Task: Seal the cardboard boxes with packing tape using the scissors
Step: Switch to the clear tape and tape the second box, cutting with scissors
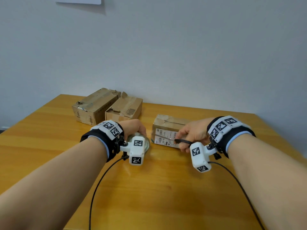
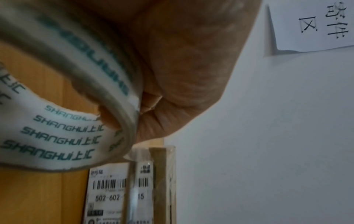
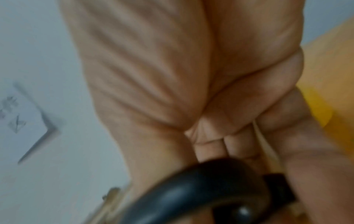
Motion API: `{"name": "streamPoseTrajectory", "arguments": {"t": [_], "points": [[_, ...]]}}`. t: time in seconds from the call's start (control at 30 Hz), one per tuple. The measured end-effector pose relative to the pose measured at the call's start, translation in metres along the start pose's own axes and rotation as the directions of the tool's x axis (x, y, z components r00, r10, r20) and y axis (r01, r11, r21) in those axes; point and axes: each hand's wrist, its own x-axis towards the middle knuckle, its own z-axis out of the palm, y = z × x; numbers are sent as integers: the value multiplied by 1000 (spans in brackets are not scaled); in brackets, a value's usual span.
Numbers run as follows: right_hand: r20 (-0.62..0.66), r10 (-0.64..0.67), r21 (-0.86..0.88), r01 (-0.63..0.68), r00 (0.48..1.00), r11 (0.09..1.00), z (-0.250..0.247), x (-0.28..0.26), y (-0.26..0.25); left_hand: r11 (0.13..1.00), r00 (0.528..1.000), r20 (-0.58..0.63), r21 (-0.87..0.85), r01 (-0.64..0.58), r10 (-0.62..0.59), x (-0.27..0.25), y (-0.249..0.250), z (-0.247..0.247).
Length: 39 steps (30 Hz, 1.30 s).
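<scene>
A roll of packing tape (image 1: 146, 143) is being gripped by the left hand (image 1: 134, 127) just left of the labelled cardboard box (image 1: 167, 130) on the wooden table (image 1: 149, 188), while black-handled scissors (image 1: 183, 141) are being held in the curled fingers of the right hand (image 1: 192, 131) against that box's near face, where a strip of clear tape is being stretched across the labels. Beyond the labelled box and to its left, two torn cardboard boxes (image 1: 108, 107) are being kept side by side near the wall (image 1: 166, 47), on which a printed paper sheet (image 2: 316, 25) is being displayed.
</scene>
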Motion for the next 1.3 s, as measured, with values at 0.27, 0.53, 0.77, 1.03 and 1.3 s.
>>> {"name": "streamPoseTrajectory", "arguments": {"t": [0.27, 0.53, 0.77, 1.03, 1.3], "points": [[-288, -72, -542, -101, 955, 834, 46, 14, -6, 998, 998, -63, -67, 13, -18, -9, 2, 0], [-219, 21, -739, -180, 976, 649, 59, -1, -31, 997, 999, -41, -76, 18, -21, -13, -2, 2], [-508, -457, -500, 183, 730, 847, 49, 5, -46, 998, 997, -79, -62, 12, -17, -14, -5, -9], [-615, -403, -527, 27, 678, 849, 44, 45, -63, 997, 998, -60, -82, 0, -5, -13, -5, -18], [-544, -364, -533, 23, 756, 846, 34, 56, -57, 993, 1000, -20, -120, -7, 4, -4, -6, -25]]}}
